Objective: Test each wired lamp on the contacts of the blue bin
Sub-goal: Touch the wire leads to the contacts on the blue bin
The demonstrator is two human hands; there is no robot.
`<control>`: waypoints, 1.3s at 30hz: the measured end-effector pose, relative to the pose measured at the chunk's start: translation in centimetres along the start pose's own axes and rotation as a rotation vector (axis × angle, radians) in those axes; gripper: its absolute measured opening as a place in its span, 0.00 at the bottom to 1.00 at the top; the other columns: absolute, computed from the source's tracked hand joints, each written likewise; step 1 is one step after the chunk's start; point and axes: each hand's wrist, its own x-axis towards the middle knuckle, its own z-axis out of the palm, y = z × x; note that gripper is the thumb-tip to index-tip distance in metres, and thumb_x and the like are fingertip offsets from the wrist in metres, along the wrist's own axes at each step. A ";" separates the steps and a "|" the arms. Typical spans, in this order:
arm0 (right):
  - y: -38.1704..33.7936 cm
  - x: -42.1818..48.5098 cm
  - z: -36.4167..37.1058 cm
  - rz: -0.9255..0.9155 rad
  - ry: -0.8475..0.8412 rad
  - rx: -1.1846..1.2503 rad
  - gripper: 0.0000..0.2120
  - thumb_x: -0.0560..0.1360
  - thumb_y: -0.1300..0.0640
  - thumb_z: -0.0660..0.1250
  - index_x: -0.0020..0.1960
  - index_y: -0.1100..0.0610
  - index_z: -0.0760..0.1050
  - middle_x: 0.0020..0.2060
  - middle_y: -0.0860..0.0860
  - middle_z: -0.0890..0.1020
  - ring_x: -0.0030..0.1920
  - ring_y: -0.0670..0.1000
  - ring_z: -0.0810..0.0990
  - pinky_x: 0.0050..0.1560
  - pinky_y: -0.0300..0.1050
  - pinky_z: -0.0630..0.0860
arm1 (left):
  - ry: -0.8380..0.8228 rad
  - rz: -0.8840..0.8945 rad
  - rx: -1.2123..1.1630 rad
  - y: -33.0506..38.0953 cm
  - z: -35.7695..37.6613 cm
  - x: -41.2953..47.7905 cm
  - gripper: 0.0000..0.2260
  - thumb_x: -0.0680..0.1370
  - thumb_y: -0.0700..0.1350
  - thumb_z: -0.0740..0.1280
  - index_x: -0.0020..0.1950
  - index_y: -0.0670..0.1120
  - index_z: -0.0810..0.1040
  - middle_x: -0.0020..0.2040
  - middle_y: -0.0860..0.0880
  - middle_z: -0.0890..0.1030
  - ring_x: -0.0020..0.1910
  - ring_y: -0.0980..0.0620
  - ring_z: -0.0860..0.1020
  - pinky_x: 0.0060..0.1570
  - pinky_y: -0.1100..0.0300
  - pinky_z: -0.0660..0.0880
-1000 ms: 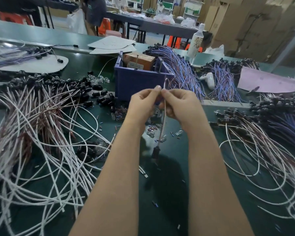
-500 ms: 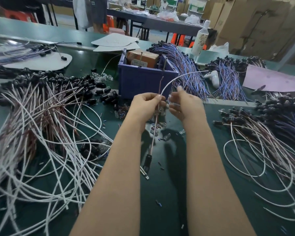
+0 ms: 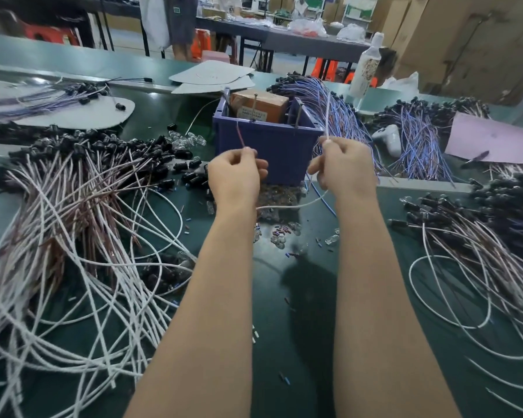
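Two bare forearms reach forward over a dark green worktop (image 3: pixel 299 342). The left hand (image 3: pixel 234 176) pinches a thin red-brown wire (image 3: pixel 239 134) between thumb and curled fingers. The wire's free end rises to the front rim of a square blue plastic bin (image 3: pixel 269 152), which stands at the middle of the worktop. Whether the wire touches the rim cannot be told.

The right hand (image 3: pixel 343 170) pinches a thin white wire (image 3: pixel 327 116) that stands upright just beside the bin's right front corner. Below the hands, the same white wire sags left and passes behind the left wrist. The lamp's bulb end is hidden.

Inside the bin sit a brown cardboard box (image 3: pixel 260 105) and upright metal pins (image 3: pixel 298 116). A heap of white and brown wired lamps (image 3: pixel 73 191) with black holders covers the worktop's left side. A second heap (image 3: pixel 465 236) lies toward its right edge.
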 end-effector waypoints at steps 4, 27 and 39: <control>-1.6 -0.1 -0.9 0.096 -0.170 -0.066 0.11 0.76 0.65 0.55 0.39 0.59 0.73 0.22 0.50 0.78 0.17 0.44 0.68 0.20 0.32 0.65 | 0.035 0.011 -0.009 0.1 0.5 0.5 0.11 0.81 0.42 0.61 0.40 0.45 0.76 0.29 0.53 0.79 0.20 0.63 0.71 0.25 0.70 0.67; -0.1 0.0 1.2 -0.060 0.065 -0.211 0.16 0.83 0.55 0.51 0.62 0.59 0.73 0.44 0.51 0.75 0.45 0.52 0.74 0.46 0.45 0.69 | 0.120 0.393 0.611 0.2 0.5 -0.4 0.09 0.80 0.40 0.61 0.60 0.43 0.68 0.50 0.44 0.80 0.47 0.46 0.77 0.44 0.58 0.69; -0.1 -0.9 2.9 0.006 0.094 0.095 0.25 0.78 0.68 0.50 0.73 0.52 0.60 0.41 0.49 0.76 0.27 0.43 0.76 0.33 0.40 0.77 | 0.045 0.453 0.653 -0.8 0.8 -0.7 0.08 0.80 0.39 0.58 0.56 0.44 0.75 0.49 0.44 0.81 0.48 0.45 0.80 0.51 0.50 0.76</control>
